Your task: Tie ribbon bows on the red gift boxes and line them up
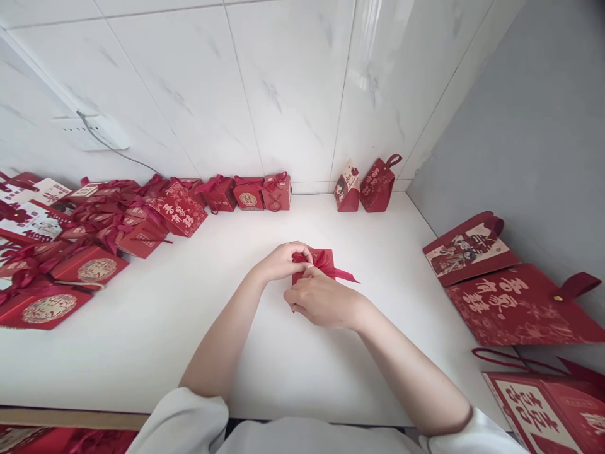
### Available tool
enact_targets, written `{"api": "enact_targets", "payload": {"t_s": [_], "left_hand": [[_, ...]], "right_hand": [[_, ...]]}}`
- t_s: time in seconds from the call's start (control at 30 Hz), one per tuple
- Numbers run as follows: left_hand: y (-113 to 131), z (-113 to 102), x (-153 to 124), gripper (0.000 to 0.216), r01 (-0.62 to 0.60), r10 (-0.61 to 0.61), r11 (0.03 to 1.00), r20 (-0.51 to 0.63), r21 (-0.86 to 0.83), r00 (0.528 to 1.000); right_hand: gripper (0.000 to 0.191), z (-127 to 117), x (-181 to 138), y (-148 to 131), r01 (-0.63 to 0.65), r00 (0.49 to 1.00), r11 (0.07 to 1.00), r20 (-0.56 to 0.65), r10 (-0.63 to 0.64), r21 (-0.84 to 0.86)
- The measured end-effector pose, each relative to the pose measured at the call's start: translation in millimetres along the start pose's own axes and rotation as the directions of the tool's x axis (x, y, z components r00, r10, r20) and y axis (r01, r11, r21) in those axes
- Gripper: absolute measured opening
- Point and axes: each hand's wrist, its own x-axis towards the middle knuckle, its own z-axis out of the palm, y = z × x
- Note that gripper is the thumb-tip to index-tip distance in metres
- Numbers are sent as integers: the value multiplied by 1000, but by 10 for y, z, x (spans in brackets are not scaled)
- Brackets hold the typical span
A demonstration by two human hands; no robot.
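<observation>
A small red gift box [327, 257] sits on the white table [265, 353] in the middle of the view, mostly hidden by my hands. A red ribbon [331, 268] lies across its top, with one tail trailing to the right. My left hand [282, 260] is closed, pinching the ribbon at the box's left side. My right hand [321, 301] is closed in front of the box, its fingers curled against the box and the ribbon.
Several finished red boxes with ribbons [118, 217] crowd the left side and the back wall. Two taller pouches [366, 184] stand at the back right. Flat red paper bags [515, 302] lean against the right wall. A cable [118, 150] runs along the tiled wall.
</observation>
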Motion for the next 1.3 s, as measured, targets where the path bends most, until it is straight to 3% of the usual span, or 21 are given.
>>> {"api": "enact_targets", "payload": {"t_s": [0.43,0.53,0.7,0.8,1.17,1.3], "left_hand": [[11,5,4,9,-28,28,998,-8,54,1000],[10,1,-4,10,-6,9,996,-31,90,999],[57,-34,-47,16,28,-25,992,-22,120,999],[80,-50,-53,22,10,-12,998,28,68,1000],[13,-31,-3,20,-25,24,999,27,26,999],[18,-29,-4,20,-20,20,999,24,26,1000]], "right_hand": [[22,-47,-53,162,82,997,968,-18,-80,238],[20,-44,-36,111,36,998,952,-60,-18,305],[18,31,50,-130,-165,951,963,-224,213,212],[15,74,82,-166,-232,950,947,-158,270,224],[18,19,29,17,-71,997,941,-3,76,330],[19,4,26,18,-73,997,944,1,77,322]]}}
